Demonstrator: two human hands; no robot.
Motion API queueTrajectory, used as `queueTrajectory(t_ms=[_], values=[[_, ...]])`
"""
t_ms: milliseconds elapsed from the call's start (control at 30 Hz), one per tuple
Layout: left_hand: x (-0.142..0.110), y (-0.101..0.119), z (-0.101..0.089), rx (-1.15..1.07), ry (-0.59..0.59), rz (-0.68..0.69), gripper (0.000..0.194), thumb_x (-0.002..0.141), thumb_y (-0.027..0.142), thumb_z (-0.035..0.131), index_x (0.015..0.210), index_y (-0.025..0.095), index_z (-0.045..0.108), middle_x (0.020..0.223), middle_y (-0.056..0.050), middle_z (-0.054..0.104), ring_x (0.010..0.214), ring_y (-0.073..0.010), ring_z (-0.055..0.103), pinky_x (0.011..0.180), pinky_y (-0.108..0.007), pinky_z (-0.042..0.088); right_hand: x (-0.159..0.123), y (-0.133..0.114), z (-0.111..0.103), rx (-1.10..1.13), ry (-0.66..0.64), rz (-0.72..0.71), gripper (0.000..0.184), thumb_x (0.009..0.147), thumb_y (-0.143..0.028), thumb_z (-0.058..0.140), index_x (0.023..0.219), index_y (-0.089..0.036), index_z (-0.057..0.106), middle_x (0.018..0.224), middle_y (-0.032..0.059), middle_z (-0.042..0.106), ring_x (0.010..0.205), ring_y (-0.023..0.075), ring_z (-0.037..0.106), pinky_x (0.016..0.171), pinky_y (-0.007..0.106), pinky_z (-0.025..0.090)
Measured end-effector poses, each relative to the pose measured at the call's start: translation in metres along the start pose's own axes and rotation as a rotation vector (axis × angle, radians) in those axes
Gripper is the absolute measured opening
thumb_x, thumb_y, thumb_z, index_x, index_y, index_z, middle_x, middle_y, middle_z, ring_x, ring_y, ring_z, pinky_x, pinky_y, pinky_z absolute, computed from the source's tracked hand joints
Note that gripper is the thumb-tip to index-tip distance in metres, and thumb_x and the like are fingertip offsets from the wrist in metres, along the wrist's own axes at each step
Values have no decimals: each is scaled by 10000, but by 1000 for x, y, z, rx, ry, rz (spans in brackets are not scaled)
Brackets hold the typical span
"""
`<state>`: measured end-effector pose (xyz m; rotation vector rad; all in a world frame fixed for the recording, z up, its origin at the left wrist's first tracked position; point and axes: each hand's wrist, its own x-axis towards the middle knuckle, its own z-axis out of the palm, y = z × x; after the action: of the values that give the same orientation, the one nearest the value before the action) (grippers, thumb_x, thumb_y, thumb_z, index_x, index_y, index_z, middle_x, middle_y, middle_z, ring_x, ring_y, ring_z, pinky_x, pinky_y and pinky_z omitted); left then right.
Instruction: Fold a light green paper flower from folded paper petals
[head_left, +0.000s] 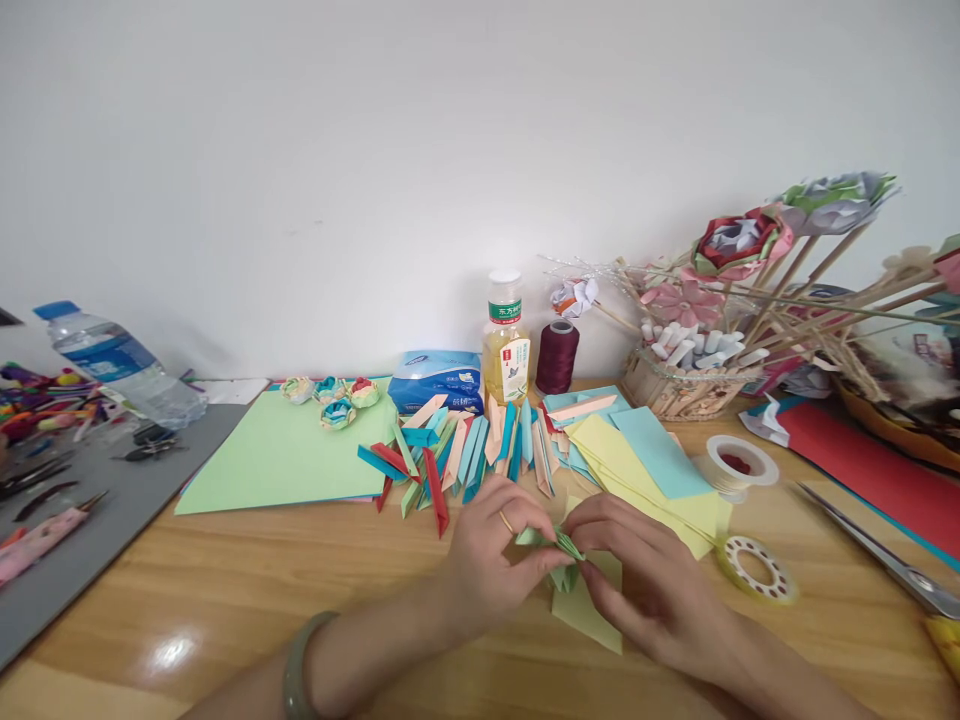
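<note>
A small folded green paper piece (568,545), with several layers showing, is held above the table between my two hands. My left hand (499,550), with a ring on one finger, pinches it from the left. From the right, my right hand (649,570) grips its edge between thumb and fingertips. Beneath my hands lies a pale yellow paper sheet (589,620), partly hidden by my right hand. Just beyond my hands is a pile of folded paper strips (465,450) in red, blue, green and peach.
Green sheets (262,450) carry several small paper flowers (330,395) on the left. Behind the strips stand a tissue pack (436,380), a drink bottle (506,345) and a thread spool (557,358). Rightward are yellow sheets (637,475), a tape roll (757,570), scissors (874,545) and a basket (679,390).
</note>
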<state>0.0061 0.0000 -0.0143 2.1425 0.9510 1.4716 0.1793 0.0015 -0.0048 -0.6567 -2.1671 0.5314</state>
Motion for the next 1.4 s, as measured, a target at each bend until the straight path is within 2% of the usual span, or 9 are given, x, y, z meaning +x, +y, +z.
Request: queueTrajectory(t_ms=[233,467,567,733,900,967,1200,1400], values=[[3,3,-2,-74,-108,-31,144,734,278,630,656,179,560,655,-31,558,671,-157,516,616,-277,420,2,-1,-1,287,0,205,158,734,-60,497,769,-204,553,787,41,606,742,171,593,645,282,498],[7,4,-6,-131,-228,-152,116,655,195,648,649,175,534,674,-31,558,687,-165,489,639,-295,409,2,1,0,330,-14,317,132,734,-73,524,729,-203,548,755,17,600,721,158,590,647,265,478],[7,1,-4,-187,-203,-194,123,662,211,661,622,173,552,652,-29,557,684,-166,493,642,-300,407,2,1,0,325,12,354,104,748,-105,531,721,-204,543,742,12,582,713,157,576,645,265,474],[7,-4,2,-397,-96,-444,201,637,306,717,578,159,592,630,-30,576,650,-152,532,609,-277,435,6,4,-2,390,31,518,55,778,-195,543,723,-201,538,747,0,550,718,151,563,657,264,481],[6,-7,5,-533,-95,-758,237,561,345,765,606,151,638,648,-23,624,598,-126,543,554,-241,440,9,9,-3,574,-24,655,107,759,-285,594,757,-183,561,713,-8,561,659,131,554,601,242,464],[5,-9,5,-563,-92,-842,252,543,344,775,625,144,644,632,-8,619,556,-102,521,522,-220,419,9,11,-3,627,-24,691,132,736,-294,617,734,-178,555,673,-23,543,613,116,535,573,228,447],[5,-13,4,-687,-120,-873,195,576,269,760,663,138,645,667,2,622,593,-83,528,572,-204,428,10,11,-4,585,1,722,119,726,-268,611,694,-175,544,646,-37,519,576,100,507,549,216,425],[7,-8,4,-737,-143,-850,203,563,239,755,642,130,602,637,4,601,583,-84,528,558,-205,427,10,8,-5,539,-34,650,46,726,-202,561,693,-187,533,659,-27,539,620,116,539,587,227,455]])
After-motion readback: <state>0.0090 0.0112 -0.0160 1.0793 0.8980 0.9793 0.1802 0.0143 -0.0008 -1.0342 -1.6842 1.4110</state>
